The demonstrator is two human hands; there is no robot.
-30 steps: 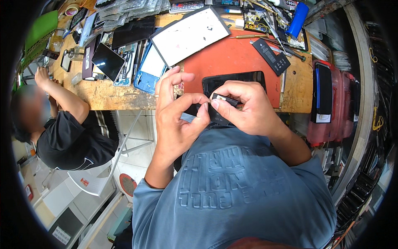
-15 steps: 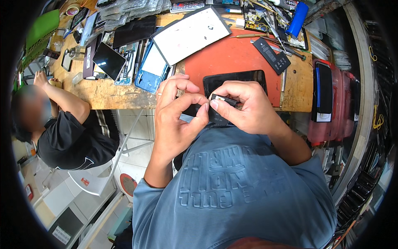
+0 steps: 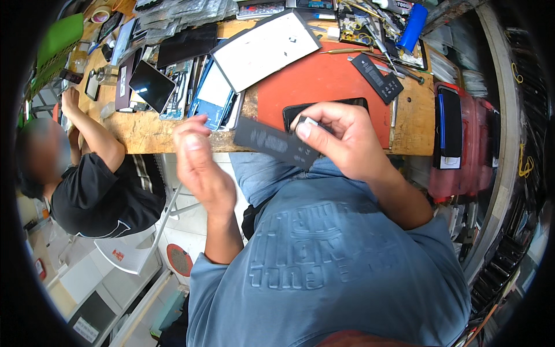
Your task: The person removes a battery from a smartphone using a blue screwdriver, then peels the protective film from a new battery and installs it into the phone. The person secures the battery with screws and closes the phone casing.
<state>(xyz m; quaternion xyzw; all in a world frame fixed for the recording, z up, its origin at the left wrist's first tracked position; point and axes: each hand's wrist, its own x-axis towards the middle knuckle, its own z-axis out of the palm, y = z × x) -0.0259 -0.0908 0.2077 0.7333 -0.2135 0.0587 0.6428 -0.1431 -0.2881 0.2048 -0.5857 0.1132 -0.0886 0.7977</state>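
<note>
A flat black phone battery [image 3: 267, 139] is pinched at its right end between the thumb and fingers of my right hand [image 3: 350, 136]. It slants over the bench's front edge, its printed face turned up. My left hand [image 3: 203, 168] is apart from it to the left, in front of the bench; motion smears its bent fingers, and whether they hold anything is unclear. Behind my right hand, a black phone or tablet [image 3: 293, 111] lies on the red mat [image 3: 289, 87], partly hidden. A second black battery [image 3: 377, 78] rests on the mat's right side.
A white panel [image 3: 269, 46] lies across the mat's far left. A blue phone frame [image 3: 209, 101], a dark phone screen [image 3: 152, 85] and other parts crowd the bench's left. Screwdrivers [image 3: 341, 51] lie behind. A seated person [image 3: 101, 185] is at left; a red case [image 3: 462, 179] stands at right.
My left hand has come away from my right hand, moving left. The battery has swung from hanging below my right hand to pointing left, with more of its face showing.
</note>
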